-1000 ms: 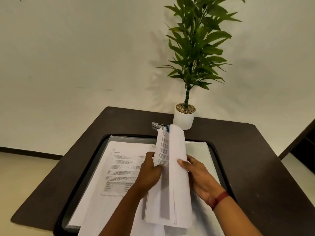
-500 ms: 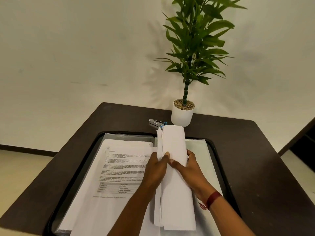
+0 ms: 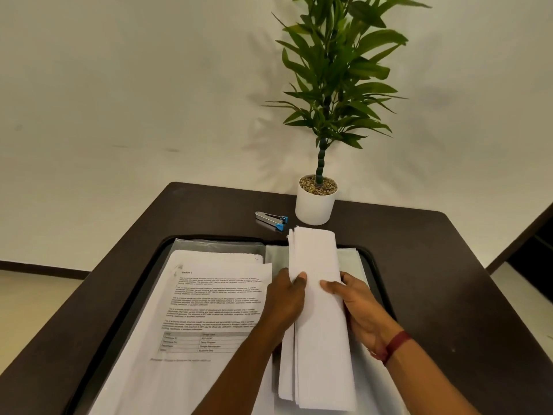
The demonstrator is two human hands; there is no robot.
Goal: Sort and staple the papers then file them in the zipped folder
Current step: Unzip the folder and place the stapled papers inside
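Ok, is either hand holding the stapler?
No, the stapler lies on the table beside the pot; left hand and right hand hold the papers.

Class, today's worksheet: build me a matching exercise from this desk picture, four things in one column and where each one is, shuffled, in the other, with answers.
1. stapler
2. white pot
3. paper bundle
4. printed sheet

A. flat, text up, on the left stack
B. held between left hand and right hand
C. at the table's far edge, holding a plant
D. on the table, just left of the pot

Pairs: 1-D, 2-C, 3-B, 4-A.
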